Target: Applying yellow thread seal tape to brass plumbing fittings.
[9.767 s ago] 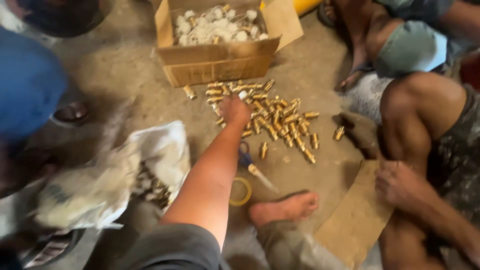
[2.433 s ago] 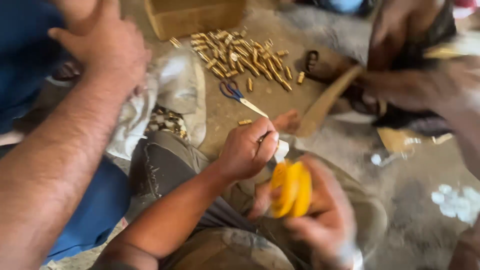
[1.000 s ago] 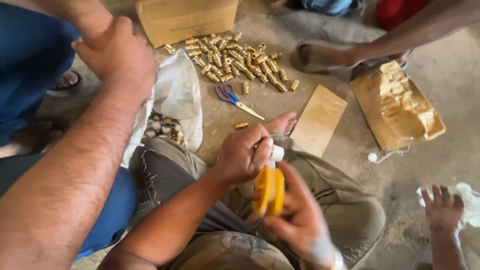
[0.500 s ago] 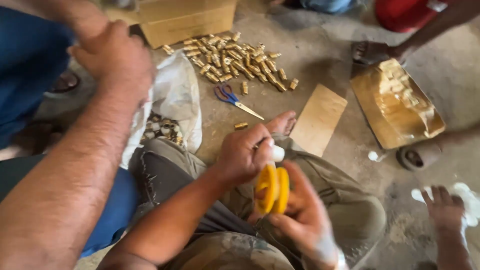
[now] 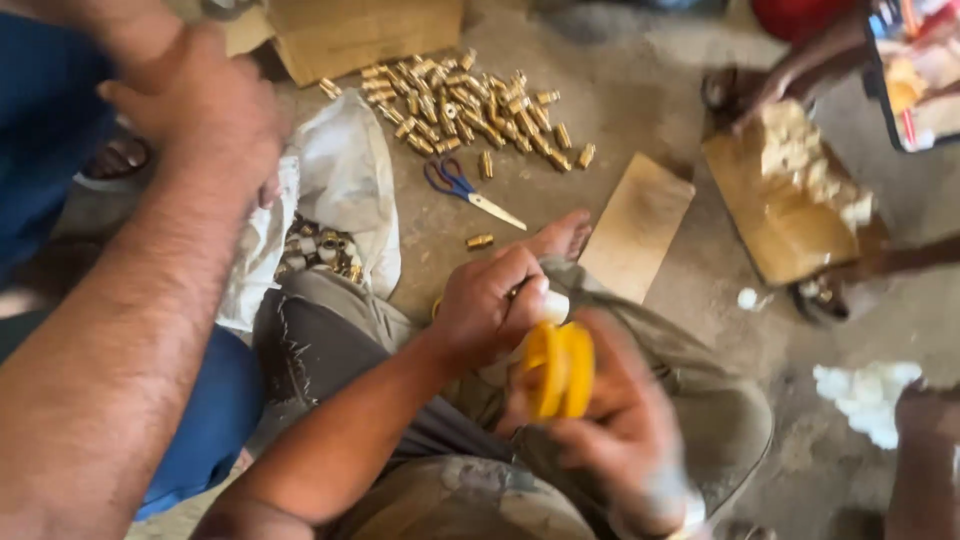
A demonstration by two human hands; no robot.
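My left hand (image 5: 487, 312) is closed on a small fitting with a white taped end (image 5: 555, 305), held over my lap. Just below it my right hand (image 5: 620, 450) grips a yellow tape spool (image 5: 560, 370), close to the fitting. A pile of brass fittings (image 5: 470, 100) lies on the floor ahead, with one loose brass fitting (image 5: 480, 241) nearer my foot. Blue-handled scissors (image 5: 465, 188) lie between the pile and my foot.
A co-worker's bare arm and fist (image 5: 190, 130) fill the left side. A white bag (image 5: 340, 180) holds more fittings. A cardboard box (image 5: 360, 35) stands behind the pile. A flat cardboard piece (image 5: 640, 225) and a brown tray with pale pieces (image 5: 770, 215) lie to the right.
My hands stay together on the fitting and the yellow spool. The co-worker's fist has lifted slightly. At the right, another person's hand has come onto the brown tray.
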